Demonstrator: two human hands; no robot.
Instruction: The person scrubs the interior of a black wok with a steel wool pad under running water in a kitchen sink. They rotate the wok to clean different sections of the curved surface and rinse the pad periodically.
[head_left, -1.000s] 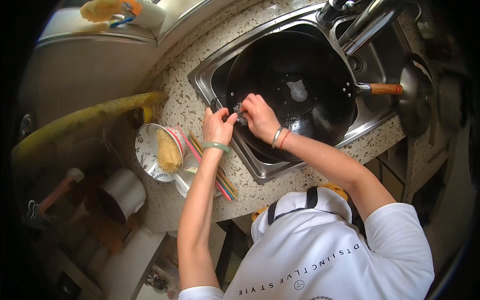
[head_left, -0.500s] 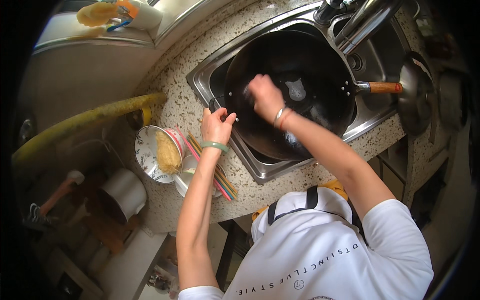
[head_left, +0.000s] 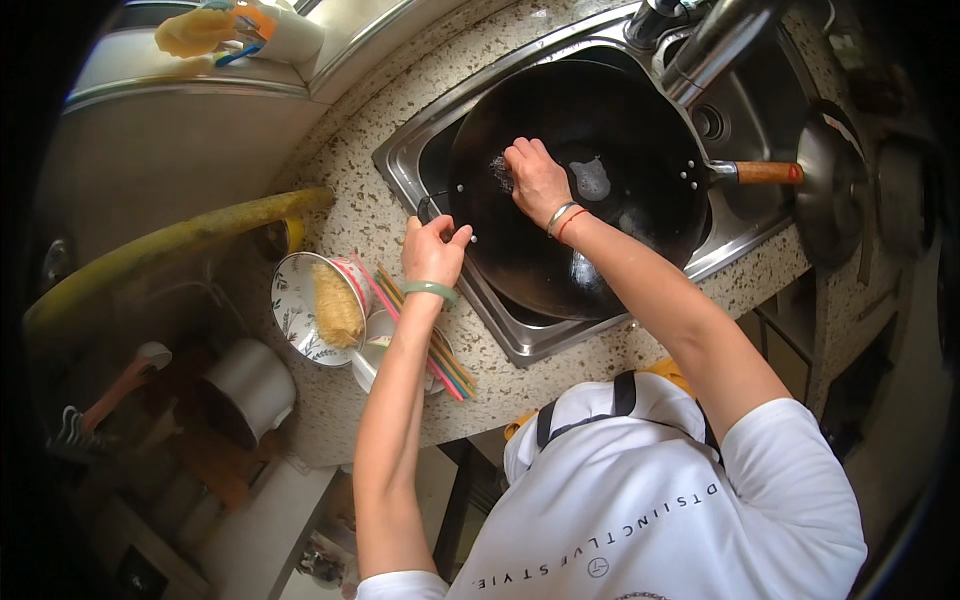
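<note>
A large black wok (head_left: pixel 560 105) rests over the steel sink (head_left: pixel 522 347), with a small pool of water at its bottom. My left hand (head_left: pixel 433 250) is closed around the wok's small loop handle (head_left: pixel 423 207) on the left rim. Inside the wok, my right hand (head_left: pixel 538 183) presses a grey wire scrubber (head_left: pixel 500 172) against the left inner wall. Most of the scrubber is hidden under the fingers. The wok's wooden handle (head_left: pixel 768 173) points right, untouched.
Left of my left forearm stand a patterned bowl (head_left: pixel 290 300) holding a yellowish fibrous scrubber (head_left: pixel 335 305) and several coloured chopsticks (head_left: pixel 450 368). A faucet (head_left: pixel 715 60) reaches over the sink's back right. A round metal lid (head_left: pixel 830 190) lies beyond the wooden handle.
My right hand, blurred before, has shifted slightly within the wok, and the wire scrubber now shows beside its fingers. My left hand keeps its place on the loop handle.
</note>
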